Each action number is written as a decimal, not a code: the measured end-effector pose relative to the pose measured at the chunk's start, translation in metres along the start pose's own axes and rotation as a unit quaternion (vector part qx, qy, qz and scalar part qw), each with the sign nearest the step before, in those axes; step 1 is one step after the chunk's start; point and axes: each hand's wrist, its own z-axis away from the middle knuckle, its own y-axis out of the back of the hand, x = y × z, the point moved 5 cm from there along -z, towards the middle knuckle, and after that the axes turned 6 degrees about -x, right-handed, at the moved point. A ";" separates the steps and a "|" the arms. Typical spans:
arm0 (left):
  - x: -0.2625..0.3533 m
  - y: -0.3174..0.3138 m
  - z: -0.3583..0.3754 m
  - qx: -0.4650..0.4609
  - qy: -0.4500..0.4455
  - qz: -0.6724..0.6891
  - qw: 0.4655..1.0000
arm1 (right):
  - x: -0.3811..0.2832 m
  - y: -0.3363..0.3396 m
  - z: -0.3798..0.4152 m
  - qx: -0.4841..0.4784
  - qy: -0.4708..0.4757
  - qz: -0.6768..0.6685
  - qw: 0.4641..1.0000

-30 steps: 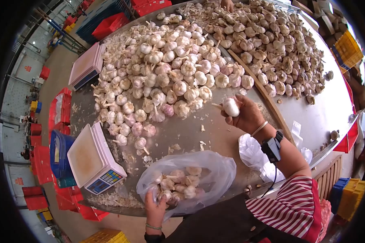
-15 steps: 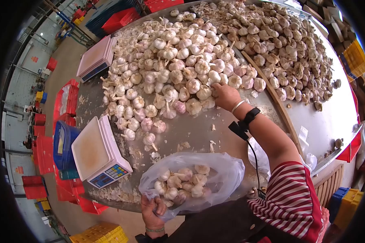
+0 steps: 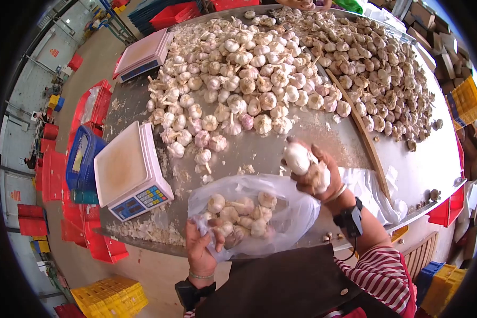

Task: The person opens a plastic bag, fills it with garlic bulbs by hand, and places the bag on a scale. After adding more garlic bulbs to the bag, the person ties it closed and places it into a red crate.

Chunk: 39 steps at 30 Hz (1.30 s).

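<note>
My right hand (image 3: 323, 177) is closed round two garlic bulbs (image 3: 298, 158), held above the metal table just right of a clear plastic bag (image 3: 297, 204). The bag lies at the table's near edge with several garlic bulbs (image 3: 244, 212) inside. At its left side my left hand (image 3: 201, 244) grips the bag's edge between thumb and fingers. Beyond the bag spreads a large pile of cleaned, whitish garlic (image 3: 233, 74). A wooden strip (image 3: 360, 130) divides it from a browner garlic pile (image 3: 371, 63) on the right.
A white scale (image 3: 124, 164) stands left of the bag, with a second scale (image 3: 143, 50) farther back. A blue basket (image 3: 82, 159) and red crates (image 3: 93, 108) are beyond the left edge. Another person's hands (image 3: 305, 4) show at the far edge. Yellow crates (image 3: 111, 299) sit below.
My right hand has come back from the whitish pile toward the bag, now with two garlic bulbs in it. My left hand still holds the bag. The view has shifted slightly.
</note>
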 end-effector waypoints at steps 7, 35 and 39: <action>0.010 0.011 0.010 -0.072 0.014 -0.031 0.997 | 0.108 -0.030 0.004 -0.028 -0.071 0.043 0.996; 0.035 0.023 0.019 -0.198 -0.086 -0.156 0.964 | 0.206 -0.011 -0.015 0.089 -0.041 0.280 0.955; 0.059 0.048 0.012 -0.096 -0.052 -0.031 0.994 | 0.172 0.013 -0.031 0.158 0.014 0.751 0.641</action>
